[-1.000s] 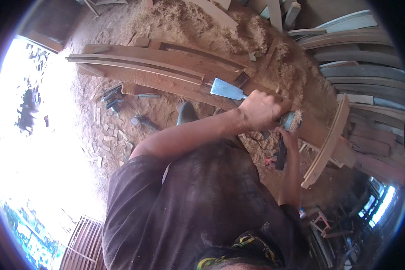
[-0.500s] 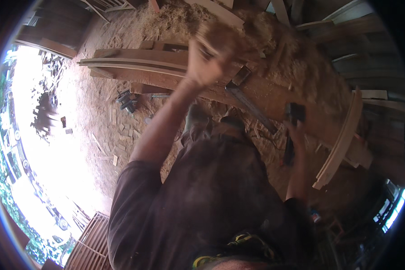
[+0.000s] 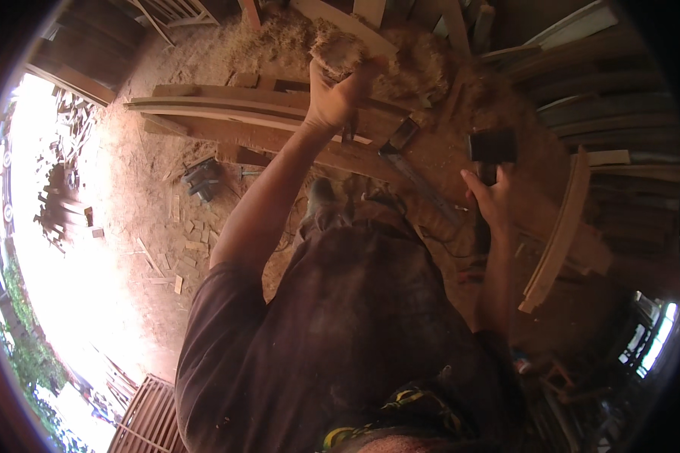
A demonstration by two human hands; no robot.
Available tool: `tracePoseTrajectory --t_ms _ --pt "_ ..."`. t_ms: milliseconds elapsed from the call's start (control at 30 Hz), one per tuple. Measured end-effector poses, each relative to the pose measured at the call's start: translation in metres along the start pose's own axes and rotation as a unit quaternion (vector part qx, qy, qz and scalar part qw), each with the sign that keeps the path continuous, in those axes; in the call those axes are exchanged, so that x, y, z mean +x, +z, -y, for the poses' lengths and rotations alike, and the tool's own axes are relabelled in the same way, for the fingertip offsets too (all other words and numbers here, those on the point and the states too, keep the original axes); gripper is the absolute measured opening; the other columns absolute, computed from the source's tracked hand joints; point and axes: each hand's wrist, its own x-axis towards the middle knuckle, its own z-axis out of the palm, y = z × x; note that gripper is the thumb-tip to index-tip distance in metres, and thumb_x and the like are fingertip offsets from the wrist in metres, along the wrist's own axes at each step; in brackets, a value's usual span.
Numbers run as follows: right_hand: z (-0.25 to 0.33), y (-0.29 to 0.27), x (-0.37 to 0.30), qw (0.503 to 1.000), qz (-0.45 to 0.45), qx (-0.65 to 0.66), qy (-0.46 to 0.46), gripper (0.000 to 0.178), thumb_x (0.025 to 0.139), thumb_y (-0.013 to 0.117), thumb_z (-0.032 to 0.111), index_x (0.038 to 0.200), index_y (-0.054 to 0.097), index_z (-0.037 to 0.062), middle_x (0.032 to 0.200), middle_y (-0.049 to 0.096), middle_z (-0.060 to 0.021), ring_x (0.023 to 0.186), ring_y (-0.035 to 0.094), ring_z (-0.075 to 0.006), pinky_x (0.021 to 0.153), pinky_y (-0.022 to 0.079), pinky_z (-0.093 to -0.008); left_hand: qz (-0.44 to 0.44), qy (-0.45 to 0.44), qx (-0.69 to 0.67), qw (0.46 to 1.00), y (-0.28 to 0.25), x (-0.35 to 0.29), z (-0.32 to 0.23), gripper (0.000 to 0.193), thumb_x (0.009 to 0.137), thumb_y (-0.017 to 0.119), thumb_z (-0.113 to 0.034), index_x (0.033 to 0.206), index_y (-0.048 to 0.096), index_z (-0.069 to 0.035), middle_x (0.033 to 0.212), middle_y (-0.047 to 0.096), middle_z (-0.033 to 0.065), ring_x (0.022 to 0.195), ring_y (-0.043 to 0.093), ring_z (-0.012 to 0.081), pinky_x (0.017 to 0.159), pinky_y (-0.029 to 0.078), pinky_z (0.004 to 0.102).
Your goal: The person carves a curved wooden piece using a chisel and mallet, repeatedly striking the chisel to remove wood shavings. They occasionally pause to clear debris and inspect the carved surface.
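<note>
Wooden strips (image 3: 227,112) lay along the left part of the desk (image 3: 366,162), with a square (image 3: 425,185) to their right. Right of that was a mallet (image 3: 493,146) in the right hand (image 3: 493,199). Shavings (image 3: 272,38) lay beyond the desk; on the floor (image 3: 159,215) at its near side, leftward, sat a power tool (image 3: 202,180).

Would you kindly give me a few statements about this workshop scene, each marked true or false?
1. The right hand grips a hammer with a dark, blocky head. True.
2. The left hand is empty. False: it grips a tool with a frayed top.
3. A square lies on the wide plank. True.
4. The person's shirt is white. False: it is dark.
5. A curved wood piece lies to the right of the hammer. True.
</note>
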Motion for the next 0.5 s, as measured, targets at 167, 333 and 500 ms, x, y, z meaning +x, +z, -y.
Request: tracePoseTrajectory --t_ms 167,333,500 --pt "0.05 0.013 0.0 0.999 0.0 -0.027 -0.042 0.028 0.091 0.088 0.017 0.1 0.068 -0.0006 0.08 0.073 -0.0037 0.065 0.068 -0.0083 0.059 0.053 -0.0283 -0.004 0.049 0.024 0.999 0.0 -0.003 0.01 0.016 0.092 0.084 -0.015 0.1 0.077 -0.004 0.08 0.07 -0.0041 0.072 0.062 0.007 0.065 0.05 0.0285" --pt "0.081 0.02 0.005 0.99 -0.03 -0.059 -0.122 0.029 0.09 0.091 0.019 0.096 0.07 -0.0006 0.079 0.075 -0.0051 0.064 0.068 -0.01 0.061 0.055 -0.0304 0.003 0.066 0.043 0.997 0.002 -0.003 0.009 0.014 0.091 0.078 -0.01 0.104 0.078 -0.003 0.077 0.064 -0.0038 0.07 0.063 0.0083 0.057 0.047 0.0289" --pt "0.166 0.028 0.009 0.948 -0.089 -0.11 -0.286 0.028 0.092 0.092 0.02 0.088 0.071 0.001 0.091 0.079 -0.007 0.076 0.071 -0.0078 0.063 0.054 -0.0273 0.035 0.051 -0.053 0.997 0.005 0.002 0.022 0.016 0.093 0.078 -0.007 0.107 0.077 -0.001 0.09 0.072 -0.0011 0.085 0.068 0.0108 0.071 0.056 0.029"
